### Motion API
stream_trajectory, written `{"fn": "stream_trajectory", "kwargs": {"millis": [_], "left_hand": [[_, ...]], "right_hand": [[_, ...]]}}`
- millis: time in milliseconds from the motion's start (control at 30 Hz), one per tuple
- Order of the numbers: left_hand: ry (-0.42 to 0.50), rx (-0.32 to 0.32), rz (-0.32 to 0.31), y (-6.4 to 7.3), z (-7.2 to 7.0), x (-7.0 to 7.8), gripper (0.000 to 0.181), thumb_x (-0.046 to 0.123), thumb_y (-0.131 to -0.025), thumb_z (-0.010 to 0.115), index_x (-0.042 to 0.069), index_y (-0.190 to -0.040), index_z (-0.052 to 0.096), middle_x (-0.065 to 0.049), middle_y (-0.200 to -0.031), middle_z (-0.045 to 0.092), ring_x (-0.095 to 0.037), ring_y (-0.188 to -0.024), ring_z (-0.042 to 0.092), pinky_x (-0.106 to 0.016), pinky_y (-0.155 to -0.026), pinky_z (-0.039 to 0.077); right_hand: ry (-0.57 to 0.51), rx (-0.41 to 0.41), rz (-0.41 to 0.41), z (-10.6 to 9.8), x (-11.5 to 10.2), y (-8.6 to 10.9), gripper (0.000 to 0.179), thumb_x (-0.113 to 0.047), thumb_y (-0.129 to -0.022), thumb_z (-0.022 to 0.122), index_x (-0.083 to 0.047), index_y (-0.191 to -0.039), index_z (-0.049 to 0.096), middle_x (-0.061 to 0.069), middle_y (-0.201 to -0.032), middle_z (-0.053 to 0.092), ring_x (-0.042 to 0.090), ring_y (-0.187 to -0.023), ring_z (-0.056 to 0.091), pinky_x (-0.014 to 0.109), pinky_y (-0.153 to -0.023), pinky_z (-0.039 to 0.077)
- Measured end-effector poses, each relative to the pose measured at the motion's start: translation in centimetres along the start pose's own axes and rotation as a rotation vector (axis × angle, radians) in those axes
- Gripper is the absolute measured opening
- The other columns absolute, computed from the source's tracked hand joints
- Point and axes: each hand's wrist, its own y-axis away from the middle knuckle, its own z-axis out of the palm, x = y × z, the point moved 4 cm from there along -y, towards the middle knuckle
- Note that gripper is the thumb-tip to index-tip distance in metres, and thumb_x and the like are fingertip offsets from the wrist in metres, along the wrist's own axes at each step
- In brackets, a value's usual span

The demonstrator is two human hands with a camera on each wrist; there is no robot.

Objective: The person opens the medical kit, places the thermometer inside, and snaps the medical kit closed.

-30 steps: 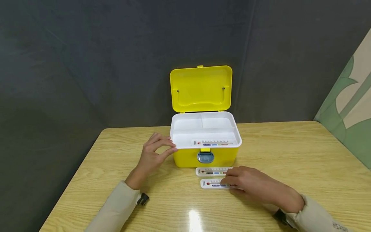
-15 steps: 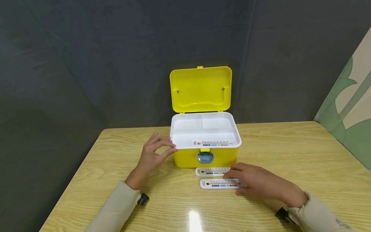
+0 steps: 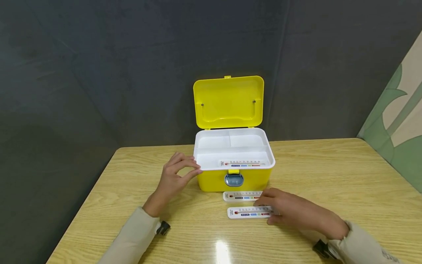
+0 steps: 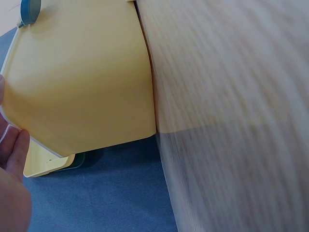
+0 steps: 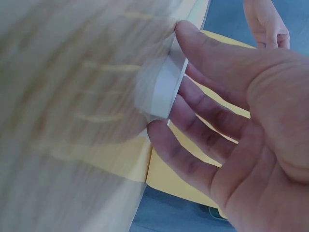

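Observation:
In the head view a yellow storage box (image 3: 211,181) stands with its lid raised. My left hand (image 3: 174,174) pinches the left front corner of its rim; thumb and fingertips also show at that rim in the left wrist view. One white strip thermometer (image 3: 243,163) lies in the front compartment of the box's white tray (image 3: 211,158). Two more lie on the table before the box: a rear thermometer (image 3: 240,195) and a front thermometer (image 3: 247,212). My right hand (image 3: 293,209) holds the front one by its right end, thumb and fingers at opposite edges, and overlaps the rear one's end.
The box rests on a wood-grain table (image 3: 132,194) near its back edge. Behind it hangs a dark cloth backdrop (image 3: 148,73). The raised yellow lid (image 3: 227,102) leans toward that cloth. A green and beige panel (image 3: 402,121) borders the table's right side.
My right hand moved right along the front thermometer to its end and closed on it. That thermometer shifted slightly toward me. My left hand stayed at the box's rim.

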Motion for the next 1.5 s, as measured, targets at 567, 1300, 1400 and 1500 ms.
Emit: {"fn": "stream_trajectory", "kwargs": {"millis": [567,1300,1400,1500], "left_hand": [[-0.004,-0.004,-0.001,-0.1,0.0,0.2,0.027,-0.009,-0.066,0.085,0.007,-0.085,0.075,-0.006,-0.081,0.061,-0.026,-0.093,0.061,-0.018,-0.098,0.049],[-0.017,-0.004,-0.007,0.0,0.0,0.1,0.028,-0.009,-0.065,0.086,0.007,-0.085,0.075,-0.006,-0.081,0.060,-0.025,-0.093,0.061,-0.016,-0.098,0.049],[-0.021,-0.006,-0.012,-0.1,0.0,0.1,0.027,-0.007,-0.066,0.086,0.007,-0.086,0.075,-0.006,-0.081,0.060,-0.025,-0.093,0.061,-0.016,-0.097,0.048],[-0.025,-0.004,-0.004,0.0,0.0,0.1,0.027,-0.007,-0.066,0.086,0.007,-0.086,0.075,-0.006,-0.081,0.060,-0.025,-0.092,0.061,-0.016,-0.096,0.048]], "right_hand": [[0.120,0.095,-0.093,0.1,-1.0,0.3,0.037,-0.016,-0.088,0.076,-0.023,-0.123,0.065,-0.003,-0.119,0.060,0.008,-0.100,0.056,0.026,-0.081,0.056],[0.176,0.153,-0.105,-0.2,-1.3,0.7,0.037,-0.020,-0.095,0.069,-0.026,-0.129,0.056,-0.012,-0.121,0.053,0.006,-0.107,0.048,0.030,-0.090,0.052],[0.175,0.179,-0.107,-0.3,-1.3,0.6,0.038,-0.018,-0.093,0.070,-0.023,-0.128,0.057,-0.011,-0.121,0.054,0.006,-0.107,0.048,0.030,-0.089,0.052],[0.162,0.186,-0.096,-0.3,-1.3,0.5,0.038,-0.016,-0.092,0.071,-0.022,-0.128,0.058,-0.009,-0.122,0.055,0.008,-0.108,0.049,0.030,-0.089,0.053]]}}
